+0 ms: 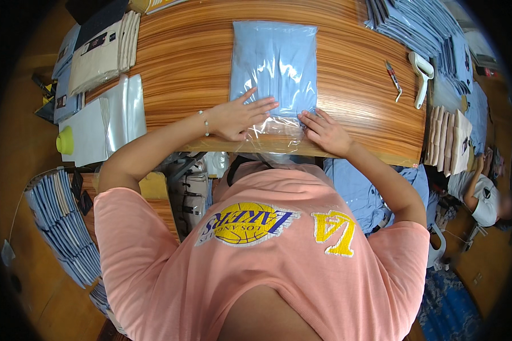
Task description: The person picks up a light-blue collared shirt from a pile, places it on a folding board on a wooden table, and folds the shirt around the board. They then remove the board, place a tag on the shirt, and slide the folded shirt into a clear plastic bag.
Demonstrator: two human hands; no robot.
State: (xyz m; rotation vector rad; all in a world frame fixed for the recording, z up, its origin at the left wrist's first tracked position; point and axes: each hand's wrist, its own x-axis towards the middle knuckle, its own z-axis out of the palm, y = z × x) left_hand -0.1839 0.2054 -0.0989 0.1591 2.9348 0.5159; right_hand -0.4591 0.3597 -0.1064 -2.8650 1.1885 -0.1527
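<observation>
A folded light-blue garment (279,62) lies flat on the wooden table inside a clear plastic bag (276,126), whose loose end hangs toward me over the near edge. My left hand (242,116) rests on the bag's lower left part, fingers stretched across the plastic. At the lower right corner my right hand (327,132) touches the bag with its fingers extended. Neither hand is wrapped round anything. A beaded bracelet circles my left wrist.
Clear bags (128,108) and white sheets lie at the left, below a stack of beige packed garments (105,54). Blue packed garments (412,28) pile up at the far right. Nearby are a white lint roller (421,71) and small snips (392,79). Another person (484,202) sits at far right.
</observation>
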